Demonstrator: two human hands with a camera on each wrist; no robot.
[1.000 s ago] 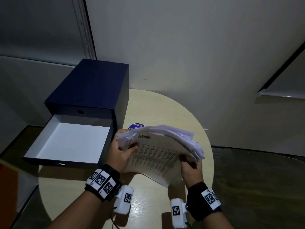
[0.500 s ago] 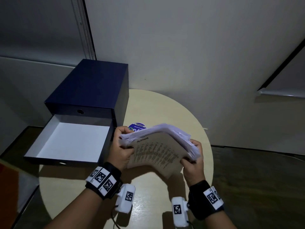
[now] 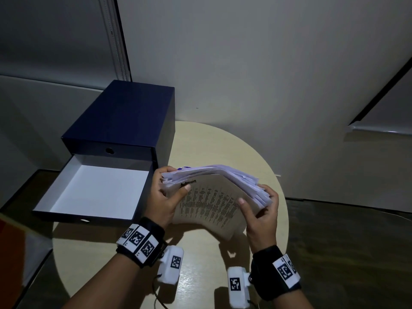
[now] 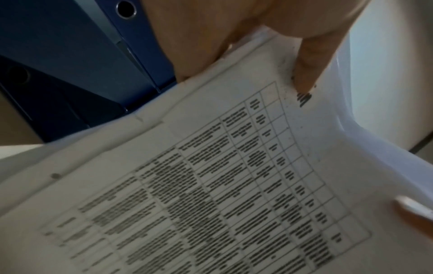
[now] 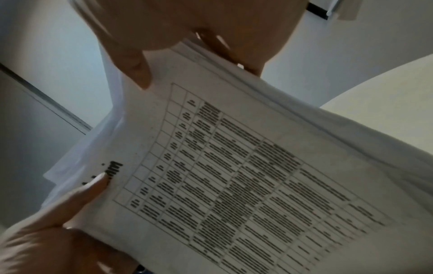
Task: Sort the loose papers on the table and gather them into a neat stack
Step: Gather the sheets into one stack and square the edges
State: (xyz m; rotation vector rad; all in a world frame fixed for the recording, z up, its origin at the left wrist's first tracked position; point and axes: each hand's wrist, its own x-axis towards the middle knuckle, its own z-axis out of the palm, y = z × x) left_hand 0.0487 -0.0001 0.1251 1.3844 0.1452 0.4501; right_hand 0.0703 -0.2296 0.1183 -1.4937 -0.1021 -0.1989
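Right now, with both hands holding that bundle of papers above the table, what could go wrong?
The stack of papers bows upward between the left hand and the right hand, and its far edges are fanned unevenly, so loose sheets might slip out onto the round table. Squeezing harder could crease them. The open drawer lies close beside the left hand and could catch a stray page.

The papers form a thick, bowed white bundle, its edges uneven. A printed table covers the near sheet. The bundle is held above the worktop.

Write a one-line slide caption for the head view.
Both hands, left hand and right hand, grip a stack of papers above a round table.
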